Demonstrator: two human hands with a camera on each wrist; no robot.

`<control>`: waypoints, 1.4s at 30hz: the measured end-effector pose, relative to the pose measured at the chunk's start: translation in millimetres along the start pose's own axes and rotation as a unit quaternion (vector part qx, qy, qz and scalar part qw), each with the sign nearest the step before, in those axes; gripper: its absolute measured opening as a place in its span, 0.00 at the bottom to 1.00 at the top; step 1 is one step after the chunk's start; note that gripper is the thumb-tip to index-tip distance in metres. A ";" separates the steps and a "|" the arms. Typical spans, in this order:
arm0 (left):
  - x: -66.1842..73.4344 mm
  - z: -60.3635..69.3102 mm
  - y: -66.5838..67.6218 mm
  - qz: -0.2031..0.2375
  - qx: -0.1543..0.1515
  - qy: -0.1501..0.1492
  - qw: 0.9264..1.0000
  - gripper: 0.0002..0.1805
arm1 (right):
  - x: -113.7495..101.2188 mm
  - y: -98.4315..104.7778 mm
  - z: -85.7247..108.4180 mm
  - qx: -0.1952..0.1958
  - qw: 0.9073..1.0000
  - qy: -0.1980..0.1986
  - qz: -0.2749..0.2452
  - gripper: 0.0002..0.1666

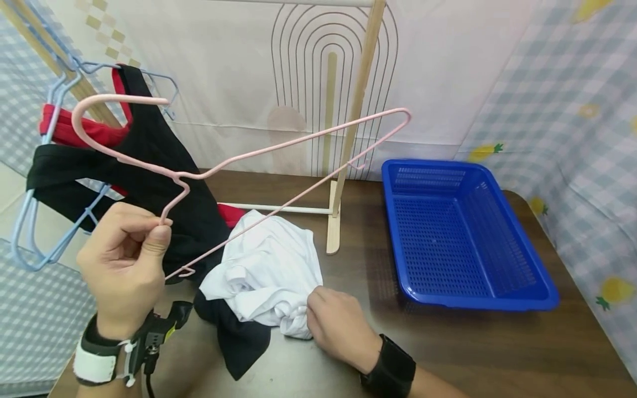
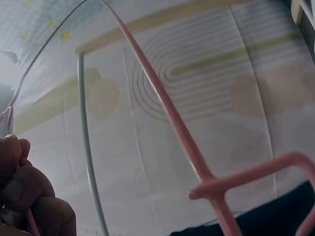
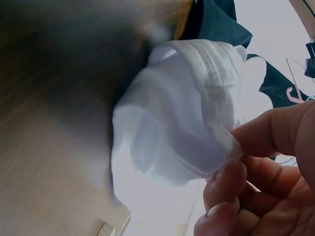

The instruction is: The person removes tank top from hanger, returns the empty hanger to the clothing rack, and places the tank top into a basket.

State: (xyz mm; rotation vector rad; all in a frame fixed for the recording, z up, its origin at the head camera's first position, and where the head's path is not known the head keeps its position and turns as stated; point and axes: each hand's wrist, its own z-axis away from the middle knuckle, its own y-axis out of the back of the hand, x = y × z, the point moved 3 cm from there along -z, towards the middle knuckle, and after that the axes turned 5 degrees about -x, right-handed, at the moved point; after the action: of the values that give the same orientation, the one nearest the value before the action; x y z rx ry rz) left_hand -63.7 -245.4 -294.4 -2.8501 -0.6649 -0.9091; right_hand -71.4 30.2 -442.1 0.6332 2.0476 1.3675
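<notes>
Raised at the left in the head view, my left hand pinches one arm of a pink hanger between thumb and fingers. Its hook points up and left, while the rest stretches right above the table. In the left wrist view, the hanger crosses close to the camera, with the curled fingers at the lower left. My right hand holds the near right edge of a crumpled white garment on the table. The right wrist view shows thumb and fingers pinching the white garment beside its ribbed, open edge.
Black garments with red parts hang from light blue hangers at the left, partly behind the pink hanger. A wooden rack post stands behind the white garment. At the right sits a blue plastic basket on the brown table.
</notes>
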 end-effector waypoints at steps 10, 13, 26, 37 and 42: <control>6.3 -13.6 9.5 -0.095 0.023 0.013 0.995 0.12 | 8.7 6.0 4.5 0.033 0.999 -0.017 -0.022 0.13; 10.1 -19.3 10.8 -0.116 0.040 0.021 0.992 0.11 | 10.4 5.7 5.7 0.042 0.999 -0.020 -0.020 0.14; 5.0 -37.0 33.1 -0.283 0.055 0.036 0.957 0.16 | 13.3 8.4 9.8 0.054 0.998 -0.031 -0.018 0.18; -13.8 -64.7 3.6 -0.364 0.086 0.039 0.927 0.19 | 17.1 7.4 14.7 0.055 0.997 -0.040 -0.032 0.18; -18.5 -82.0 -3.7 -0.384 0.090 0.068 0.917 0.20 | 17.7 6.7 16.3 0.055 0.997 -0.039 -0.026 0.18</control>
State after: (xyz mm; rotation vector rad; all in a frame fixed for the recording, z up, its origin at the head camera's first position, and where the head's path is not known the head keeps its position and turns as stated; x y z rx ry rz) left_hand -122.6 -265.5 -237.7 -2.3116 -1.7975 -1.0243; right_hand -72.2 55.0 -444.4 0.6654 2.0731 1.1884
